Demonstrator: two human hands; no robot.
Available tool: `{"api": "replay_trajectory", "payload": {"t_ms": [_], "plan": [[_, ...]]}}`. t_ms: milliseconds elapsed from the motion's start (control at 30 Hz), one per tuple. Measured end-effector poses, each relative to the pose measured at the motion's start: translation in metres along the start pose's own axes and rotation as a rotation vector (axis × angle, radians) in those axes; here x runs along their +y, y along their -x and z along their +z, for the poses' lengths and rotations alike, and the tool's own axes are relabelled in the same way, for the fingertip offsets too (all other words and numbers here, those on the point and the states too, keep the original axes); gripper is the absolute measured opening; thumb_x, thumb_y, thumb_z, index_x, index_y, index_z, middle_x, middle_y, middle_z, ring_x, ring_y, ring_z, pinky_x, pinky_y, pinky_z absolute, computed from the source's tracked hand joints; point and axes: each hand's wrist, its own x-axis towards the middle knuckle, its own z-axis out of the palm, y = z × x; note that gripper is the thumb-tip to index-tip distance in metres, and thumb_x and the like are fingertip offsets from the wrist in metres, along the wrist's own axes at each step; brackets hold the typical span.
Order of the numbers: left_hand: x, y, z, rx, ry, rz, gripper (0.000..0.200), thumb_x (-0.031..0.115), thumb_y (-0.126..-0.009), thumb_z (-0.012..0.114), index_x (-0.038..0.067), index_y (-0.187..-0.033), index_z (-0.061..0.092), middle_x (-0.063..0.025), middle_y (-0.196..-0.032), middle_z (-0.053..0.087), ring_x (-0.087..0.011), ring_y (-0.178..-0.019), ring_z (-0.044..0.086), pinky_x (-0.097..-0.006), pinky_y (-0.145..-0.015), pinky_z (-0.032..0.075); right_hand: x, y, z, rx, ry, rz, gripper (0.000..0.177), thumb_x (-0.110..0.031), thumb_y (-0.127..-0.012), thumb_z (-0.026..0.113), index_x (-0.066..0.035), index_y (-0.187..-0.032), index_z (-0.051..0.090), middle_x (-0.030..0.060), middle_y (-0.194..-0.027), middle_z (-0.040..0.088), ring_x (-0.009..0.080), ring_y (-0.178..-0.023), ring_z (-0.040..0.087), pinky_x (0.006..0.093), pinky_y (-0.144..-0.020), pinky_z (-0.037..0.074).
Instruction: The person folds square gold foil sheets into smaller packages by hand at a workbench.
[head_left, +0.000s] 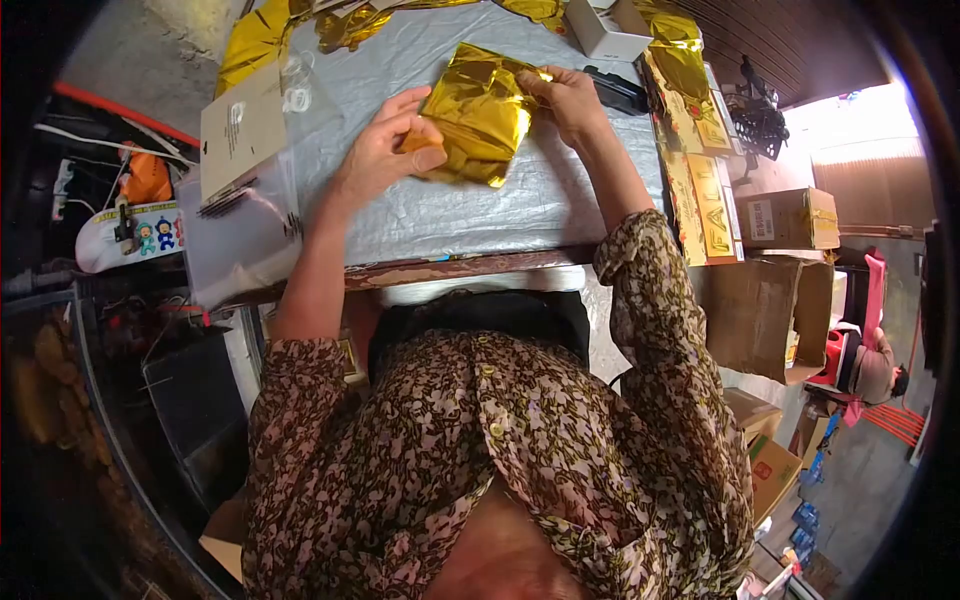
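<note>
A shiny gold foil piece (475,120), roughly square and creased, is held up above the silver-grey table cover (400,225). My right hand (565,100) pinches its upper right edge between thumb and fingers. On the foil's left side is my left hand (395,143), its fingers apart and curved, with the thumb close to the foil's lower left edge. Whether that thumb touches the foil cannot be told. The foil's lower edge is slightly blurred.
Gold foil sheets (255,45) lie along the far edge. A white open box (607,30) and a black object (617,90) stand at the back right. Cardboard and clear plastic sleeves (235,240) lie left; printed gold cards (705,190) line the right edge.
</note>
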Motion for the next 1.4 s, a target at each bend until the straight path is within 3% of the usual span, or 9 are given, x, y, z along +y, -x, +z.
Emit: {"api": "replay_trajectory", "payload": {"t_ms": [100, 200, 300, 367, 467, 567, 867, 1267, 1400], "plan": [[0.007, 0.004, -0.007, -0.075, -0.333, 0.087, 0.027, 0.025, -0.097, 0.073, 0.001, -0.109, 0.073, -0.0073, -0.126, 0.067, -0.0131, -0.112, 0.061, -0.0281, -0.094, 0.050, 0.010, -0.013, -0.004, 0.039, -0.092, 0.016, 0.017, -0.010, -0.094, 0.074, 0.004, -0.104, 0.072, 0.0082, -0.092, 0.073, 0.0127, -0.078, 0.068, 0.0263, -0.074, 0.056], [0.016, 0.009, 0.004, -0.062, -0.398, -0.170, 0.024, 0.022, -0.101, 0.068, -0.001, -0.106, 0.071, -0.0091, -0.124, 0.068, -0.0172, -0.114, 0.062, -0.0318, -0.099, 0.049, 0.019, -0.018, -0.012, -0.013, 0.023, -0.005, 0.019, -0.010, -0.095, 0.073, 0.006, -0.106, 0.071, 0.0106, -0.095, 0.073, 0.0142, -0.079, 0.068, 0.0286, -0.075, 0.057], [-0.002, 0.006, 0.001, 0.109, -0.331, -0.041, 0.025, 0.023, -0.100, 0.069, -0.002, -0.104, 0.071, -0.0094, -0.102, 0.074, -0.0136, -0.093, 0.068, -0.0301, -0.081, 0.055, 0.018, -0.009, -0.009, 0.042, 0.265, -0.182, 0.026, -0.010, -0.095, 0.072, 0.009, -0.113, 0.068, 0.0142, -0.100, 0.075, 0.0198, -0.085, 0.072, 0.0322, -0.078, 0.058], [-0.016, 0.001, -0.010, 0.226, -0.280, -0.124, 0.022, 0.019, -0.099, 0.068, -0.001, -0.107, 0.072, -0.0094, -0.094, 0.076, -0.0163, -0.082, 0.071, -0.0314, -0.075, 0.057, 0.010, 0.008, -0.004, 0.271, 0.764, -0.508, 0.031, -0.007, -0.094, 0.069, 0.006, -0.121, 0.065, 0.0186, -0.111, 0.074, 0.0290, -0.095, 0.074, 0.0362, -0.082, 0.058], [-0.008, -0.006, -0.007, 0.222, -0.365, -0.261, 0.024, 0.017, -0.102, 0.064, -0.004, -0.114, 0.067, -0.0101, -0.105, 0.072, -0.0108, -0.090, 0.068, -0.0277, -0.080, 0.056, 0.010, 0.032, -0.009, 0.256, 1.039, -0.903, 0.033, -0.003, -0.093, 0.064, 0.000, -0.126, 0.065, 0.0195, -0.123, 0.070, 0.0361, -0.108, 0.071, 0.0372, -0.090, 0.056], [-0.008, -0.008, -0.004, 0.171, -0.503, -0.251, 0.026, 0.019, -0.101, 0.066, -0.003, -0.113, 0.067, -0.0084, -0.097, 0.074, -0.0108, -0.082, 0.068, -0.0279, -0.074, 0.056, 0.018, 0.054, -0.008, 0.033, 0.880, -0.637, 0.034, 0.002, -0.092, 0.058, -0.004, -0.125, 0.066, 0.0191, -0.130, 0.066, 0.0386, -0.116, 0.066, 0.0390, -0.098, 0.055], [0.003, -0.028, 0.002, 0.145, -0.489, -0.549, 0.038, 0.038, -0.092, 0.077, 0.001, -0.101, 0.072, -0.0021, -0.080, 0.073, -0.0069, -0.070, 0.062, -0.0228, -0.062, 0.047, 0.030, 0.064, -0.007, -0.107, 0.916, -0.738, 0.038, 0.009, -0.090, 0.054, -0.002, -0.124, 0.066, 0.0190, -0.134, 0.064, 0.0379, -0.122, 0.063, 0.0411, -0.104, 0.053], [-0.004, -0.050, 0.001, 0.137, -0.464, -0.404, 0.029, 0.030, -0.090, 0.080, 0.003, -0.095, 0.073, 0.0027, -0.078, 0.070, -0.0040, -0.069, 0.057, -0.0226, -0.063, 0.044, 0.023, 0.064, -0.008, -0.126, 0.831, -0.745, 0.028, 0.007, -0.089, 0.058, 0.004, -0.115, 0.068, 0.0212, -0.126, 0.068, 0.0397, -0.115, 0.065, 0.0413, -0.100, 0.053], [0.002, -0.057, 0.001, 0.084, -0.347, -0.525, 0.025, 0.026, -0.090, 0.079, 0.004, -0.097, 0.071, 0.0007, -0.084, 0.070, -0.0062, -0.072, 0.061, -0.0230, -0.065, 0.047, 0.023, 0.062, -0.012, -0.154, 0.851, -0.729, 0.035, 0.007, -0.088, 0.059, 0.002, -0.122, 0.065, 0.0208, -0.128, 0.067, 0.0399, -0.117, 0.064, 0.0417, -0.102, 0.052]]}}
